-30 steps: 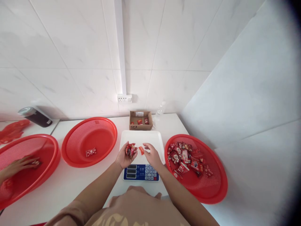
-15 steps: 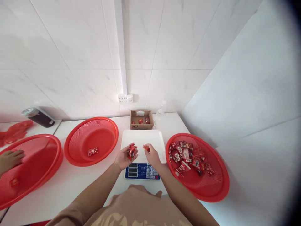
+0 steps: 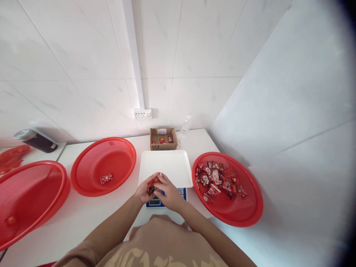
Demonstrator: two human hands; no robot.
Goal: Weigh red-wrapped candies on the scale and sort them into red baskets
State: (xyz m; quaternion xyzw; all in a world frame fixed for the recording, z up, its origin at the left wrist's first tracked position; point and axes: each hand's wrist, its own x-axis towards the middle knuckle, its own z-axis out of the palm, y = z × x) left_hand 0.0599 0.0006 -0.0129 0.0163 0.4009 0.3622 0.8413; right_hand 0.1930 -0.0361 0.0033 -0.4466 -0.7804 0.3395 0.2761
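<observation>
- This place seems to be a small workroom with weighing equipment.
- A white bench (image 3: pixel 80 211) carries a digital scale (image 3: pixel 164 165) with keypad.
- Red plastic baskets (image 3: pixel 236 217) stand beside it, one holding many small wrapped packets (image 3: pixel 213 190).
- The pale panelled wall (image 3: pixel 97 55) has a power socket (image 3: pixel 142 113).

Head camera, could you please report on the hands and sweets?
Left hand cupping wrapped sweets. Right hand against them, partly hiding them. Scale below.

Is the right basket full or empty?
Neither: the right basket is partly filled; wrapped packets leave some of its bottom bare.
</observation>
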